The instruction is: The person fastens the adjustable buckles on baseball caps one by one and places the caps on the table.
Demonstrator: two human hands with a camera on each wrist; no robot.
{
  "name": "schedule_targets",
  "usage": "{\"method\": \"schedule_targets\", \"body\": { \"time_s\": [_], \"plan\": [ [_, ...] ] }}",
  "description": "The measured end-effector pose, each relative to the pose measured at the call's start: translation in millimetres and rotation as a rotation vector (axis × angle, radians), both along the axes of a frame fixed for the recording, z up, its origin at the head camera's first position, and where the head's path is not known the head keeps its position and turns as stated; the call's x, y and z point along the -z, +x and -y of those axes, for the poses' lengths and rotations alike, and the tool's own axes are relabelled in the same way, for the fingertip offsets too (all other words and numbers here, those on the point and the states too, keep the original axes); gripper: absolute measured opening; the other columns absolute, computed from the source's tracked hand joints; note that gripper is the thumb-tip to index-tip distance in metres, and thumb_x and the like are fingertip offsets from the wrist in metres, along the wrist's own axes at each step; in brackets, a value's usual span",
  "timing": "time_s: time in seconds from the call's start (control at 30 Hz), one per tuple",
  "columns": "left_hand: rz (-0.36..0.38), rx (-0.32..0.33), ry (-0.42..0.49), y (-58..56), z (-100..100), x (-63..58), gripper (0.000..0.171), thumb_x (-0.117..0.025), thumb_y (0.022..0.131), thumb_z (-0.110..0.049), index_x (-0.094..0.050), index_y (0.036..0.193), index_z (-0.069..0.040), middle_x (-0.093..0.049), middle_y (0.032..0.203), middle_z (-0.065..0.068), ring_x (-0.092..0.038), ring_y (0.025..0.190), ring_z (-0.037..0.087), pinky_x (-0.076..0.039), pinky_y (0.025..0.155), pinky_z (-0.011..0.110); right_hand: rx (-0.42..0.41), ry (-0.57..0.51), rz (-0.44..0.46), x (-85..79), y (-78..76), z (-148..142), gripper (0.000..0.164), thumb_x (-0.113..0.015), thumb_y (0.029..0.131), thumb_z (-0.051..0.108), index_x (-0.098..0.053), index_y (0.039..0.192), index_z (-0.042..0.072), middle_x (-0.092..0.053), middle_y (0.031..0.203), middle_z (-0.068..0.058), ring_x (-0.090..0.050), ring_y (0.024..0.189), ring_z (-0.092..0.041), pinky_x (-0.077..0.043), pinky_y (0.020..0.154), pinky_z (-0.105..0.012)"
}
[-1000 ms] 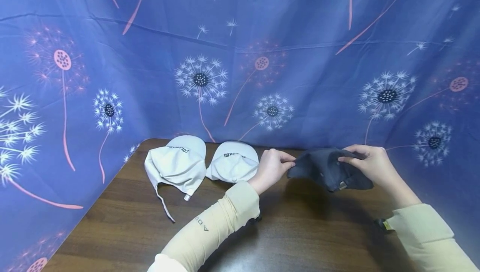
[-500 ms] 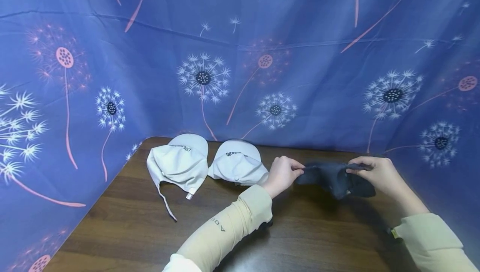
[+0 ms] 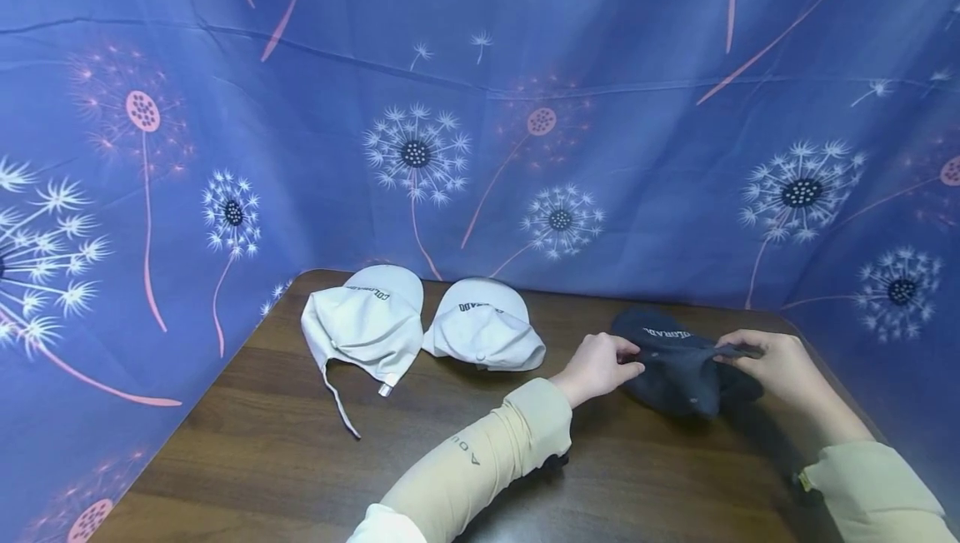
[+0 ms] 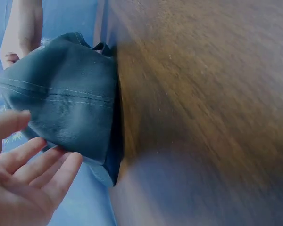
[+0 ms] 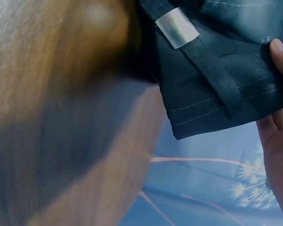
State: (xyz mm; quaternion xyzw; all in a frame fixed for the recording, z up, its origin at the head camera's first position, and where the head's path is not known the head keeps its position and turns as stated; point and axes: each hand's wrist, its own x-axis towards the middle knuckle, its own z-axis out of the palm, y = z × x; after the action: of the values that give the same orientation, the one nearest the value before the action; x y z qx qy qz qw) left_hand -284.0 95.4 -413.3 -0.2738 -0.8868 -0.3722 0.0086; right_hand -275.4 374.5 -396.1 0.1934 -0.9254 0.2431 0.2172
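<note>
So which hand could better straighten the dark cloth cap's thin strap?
Probably the right hand: it pinches the dark cloth cap near its metal-buckled strap; the left hand is opposite.

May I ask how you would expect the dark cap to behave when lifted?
The dark cap will probably be floppy, since it creases near the right hand pinching it. It is likely light for its size, appearing to be stitched fabric. Its brim may be stiffer, as it shows a smooth curve.
</note>
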Motion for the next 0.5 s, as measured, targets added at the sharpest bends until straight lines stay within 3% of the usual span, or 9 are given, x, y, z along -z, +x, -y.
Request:
{"method": "schedule_targets", "body": {
  "time_s": [0.3,0.5],
  "plan": [
    [0.093,0.112,-0.153,2.2,-7.6,-0.9,0.057,-0.060,0.091,-0.038,-0.044,0.141,-0.015,-0.048,0.140,-0.007,-0.044,0.128,0.004,-0.036,0.100,0.015,0.073,-0.018,0.028,5.2,-1.7,-4.5,0.016,-0.082,0.071,0.013,-0.072,0.082,0.018,-0.070,0.079,0.001,-0.048,0.075,0.021,-0.040,0.060,-0.006],
    [0.113,0.165,-0.221,5.4,-8.6,1.7,0.068,-0.058,0.091,-0.040,-0.031,0.148,-0.014,-0.034,0.150,-0.007,-0.032,0.136,0.004,-0.029,0.106,0.016,0.094,0.005,0.043,12.3,-1.6,-1.8,0.015,-0.082,0.072,0.015,-0.070,0.080,0.020,-0.070,0.078,0.003,-0.050,0.072,0.018,-0.039,0.059,-0.006]
  ]
}}
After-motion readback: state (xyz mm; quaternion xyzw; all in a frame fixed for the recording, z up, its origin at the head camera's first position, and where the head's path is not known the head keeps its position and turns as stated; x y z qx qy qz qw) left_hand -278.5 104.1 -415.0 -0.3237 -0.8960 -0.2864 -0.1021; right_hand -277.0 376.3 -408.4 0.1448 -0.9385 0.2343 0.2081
